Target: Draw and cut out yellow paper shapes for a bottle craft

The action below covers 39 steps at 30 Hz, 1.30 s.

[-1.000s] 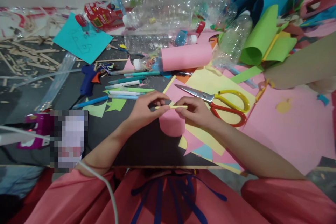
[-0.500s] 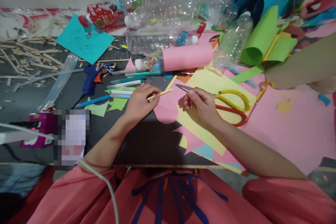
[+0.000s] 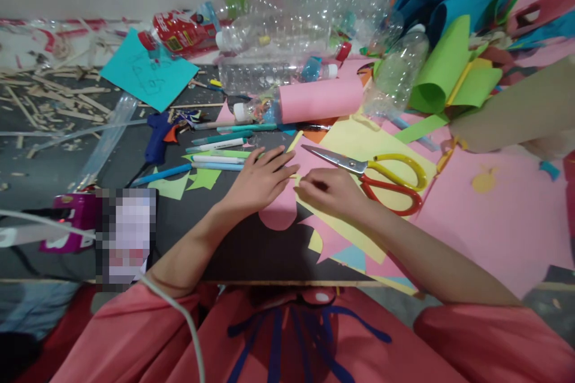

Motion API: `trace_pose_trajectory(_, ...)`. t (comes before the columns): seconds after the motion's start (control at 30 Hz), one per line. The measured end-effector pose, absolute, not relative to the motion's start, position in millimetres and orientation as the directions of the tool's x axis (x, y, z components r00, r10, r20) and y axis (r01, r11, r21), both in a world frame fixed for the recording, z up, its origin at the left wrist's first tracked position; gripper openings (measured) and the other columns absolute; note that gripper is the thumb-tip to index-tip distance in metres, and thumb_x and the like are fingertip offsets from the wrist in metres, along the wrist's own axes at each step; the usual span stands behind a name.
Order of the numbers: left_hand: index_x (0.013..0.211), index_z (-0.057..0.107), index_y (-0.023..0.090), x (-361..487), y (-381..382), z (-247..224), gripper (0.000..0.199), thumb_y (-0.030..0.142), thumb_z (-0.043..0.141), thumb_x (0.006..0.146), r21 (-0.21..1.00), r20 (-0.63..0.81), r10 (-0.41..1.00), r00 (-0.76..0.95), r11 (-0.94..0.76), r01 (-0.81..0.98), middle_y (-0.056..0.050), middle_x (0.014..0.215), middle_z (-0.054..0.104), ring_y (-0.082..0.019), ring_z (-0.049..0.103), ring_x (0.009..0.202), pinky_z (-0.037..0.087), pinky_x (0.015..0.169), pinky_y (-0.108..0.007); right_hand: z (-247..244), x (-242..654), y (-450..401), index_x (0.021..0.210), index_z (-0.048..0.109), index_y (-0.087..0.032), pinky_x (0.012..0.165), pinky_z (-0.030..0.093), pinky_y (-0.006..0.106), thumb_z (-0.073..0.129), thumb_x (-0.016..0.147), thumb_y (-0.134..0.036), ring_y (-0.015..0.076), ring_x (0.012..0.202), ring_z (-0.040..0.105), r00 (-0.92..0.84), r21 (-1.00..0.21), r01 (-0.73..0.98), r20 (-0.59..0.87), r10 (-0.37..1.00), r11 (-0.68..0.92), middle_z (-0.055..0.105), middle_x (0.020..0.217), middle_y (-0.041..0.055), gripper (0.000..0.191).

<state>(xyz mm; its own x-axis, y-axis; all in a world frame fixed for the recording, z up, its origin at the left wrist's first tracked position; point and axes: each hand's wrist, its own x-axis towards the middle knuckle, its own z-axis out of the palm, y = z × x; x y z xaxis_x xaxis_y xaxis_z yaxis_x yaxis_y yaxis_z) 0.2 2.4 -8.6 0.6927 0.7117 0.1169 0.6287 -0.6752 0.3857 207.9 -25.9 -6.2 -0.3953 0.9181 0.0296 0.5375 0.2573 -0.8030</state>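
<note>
My left hand (image 3: 265, 178) lies flat with its fingers spread over a pink paper piece (image 3: 278, 215), covering most of a thin yellow paper strip (image 3: 293, 176). A short bit of that strip shows between my hands. At its right end my right hand (image 3: 330, 190) is closed, fingertips pinched together at the strip; the exact grip is partly hidden. Just beyond the right hand, scissors (image 3: 354, 164) with one yellow and one red handle lie on a yellow sheet (image 3: 354, 136). Another yellow strip (image 3: 295, 141) lies on the pink paper above my left fingers.
Several markers (image 3: 220, 143) and a blue glue gun (image 3: 157, 134) lie to the left, near a phone (image 3: 130, 233). Beyond are a bottle wrapped in pink paper (image 3: 321, 99), clear bottles (image 3: 274, 75) and rolled green paper (image 3: 442, 72). A large pink sheet (image 3: 507, 227) spreads right.
The scissors have left my right hand and rest on the paper. My right hand has moved toward the left one, which has flattened over the yellow strip it was holding.
</note>
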Motion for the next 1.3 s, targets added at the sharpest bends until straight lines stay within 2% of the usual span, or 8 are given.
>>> trace_pose_trajectory(0.1,0.123,0.068,0.026,-3,4,-12,0.037,0.017,0.046,0.095,0.348,0.118,0.727,0.676,-0.668,0.658,-0.011,0.140,0.062,-0.030,0.049,0.137,0.035,0.112,-0.052,2,207,-26,0.061,0.058,-0.018,0.058,0.026,0.030,0.061,0.090,-0.041,0.0156,0.062,0.053,-0.636,-0.544,0.676,-0.087,0.767,0.498,0.061,0.059,0.0026,0.037)
trace_pose_trajectory(0.2,0.123,0.068,0.027,-5,7,-13,0.037,0.017,0.046,0.095,0.321,0.131,0.754,0.643,-0.646,0.692,-0.011,0.140,0.062,-0.031,0.049,0.137,0.035,0.112,-0.055,11,205,-29,0.074,0.067,-0.016,0.059,0.026,0.031,0.067,0.088,-0.046,0.0216,0.073,0.062,-0.673,-0.358,0.729,-0.219,0.707,0.583,0.071,0.072,0.0092,0.033)
trace_pose_trajectory(0.5,0.124,0.067,0.027,-13,13,-18,0.038,0.014,0.049,0.094,0.337,0.171,0.796,0.581,-0.601,0.725,-0.009,0.136,0.065,-0.030,0.051,0.135,0.038,0.111,-0.052,24,198,-41,0.088,0.071,-0.014,0.061,0.032,0.033,0.047,0.096,-0.020,0.0255,0.082,0.068,-0.608,-0.204,0.793,-0.304,0.733,0.573,0.074,0.082,0.0120,0.026)
trace_pose_trajectory(0.67,0.123,0.068,0.024,-15,15,-15,0.035,0.016,0.048,0.096,0.309,0.216,0.772,0.597,-0.634,0.709,-0.011,0.135,0.065,-0.030,0.051,0.135,0.039,0.110,-0.052,24,192,-43,0.096,0.069,-0.014,0.059,0.031,0.033,0.047,0.096,-0.026,0.0256,0.081,0.070,-0.597,-0.203,0.802,-0.315,0.738,0.562,0.075,0.089,0.0126,0.025)
trace_pose_trajectory(0.9,0.112,0.071,0.017,-7,6,-9,0.036,0.021,0.038,0.100,0.323,0.259,0.544,0.798,-0.827,0.460,-0.009,0.111,0.076,-0.018,0.069,0.106,0.050,0.094,-0.033,22,190,-44,0.104,0.067,-0.011,0.058,0.031,0.031,0.047,0.094,-0.017,0.0247,0.084,0.072,-0.591,-0.189,0.804,-0.347,0.728,0.563,0.075,0.092,0.0145,0.023)
trace_pose_trajectory(1.1,0.110,0.071,0.016,-9,8,-7,0.036,0.015,0.038,0.095,0.280,0.171,0.670,0.722,-0.736,0.617,-0.009,0.107,0.077,-0.022,0.070,0.100,0.051,0.087,-0.035,19,189,-45,0.097,0.066,-0.012,0.057,0.028,0.030,0.050,0.090,-0.015,0.0232,0.078,0.070,-0.612,-0.221,0.790,-0.347,0.711,0.572,0.075,0.085,0.0144,0.018)
trace_pose_trajectory(1.2,0.107,0.072,0.016,-12,9,-6,0.036,0.015,0.039,0.094,0.290,0.153,0.734,0.662,-0.674,0.680,-0.009,0.106,0.077,-0.024,0.070,0.099,0.052,0.087,-0.037,18,194,-41,0.082,0.062,-0.016,0.056,0.025,0.029,0.051,0.083,-0.015,0.0193,0.067,0.063,-0.578,-0.336,0.809,-0.305,0.757,0.482,0.072,0.076,0.0092,0.011)
trace_pose_trajectory(1.3,0.107,0.071,0.015,-12,9,-6,0.036,0.015,0.039,0.092,0.332,0.155,0.761,0.630,-0.641,0.692,-0.010,0.111,0.075,-0.024,0.068,0.103,0.051,0.091,-0.037,19,204,-34,0.064,0.045,-0.021,0.054,0.026,0.026,0.051,0.071,-0.016,0.0123,0.053,0.046,-0.520,-0.608,0.742,-0.257,0.815,0.282,0.055,0.057,-0.0016,0.011)
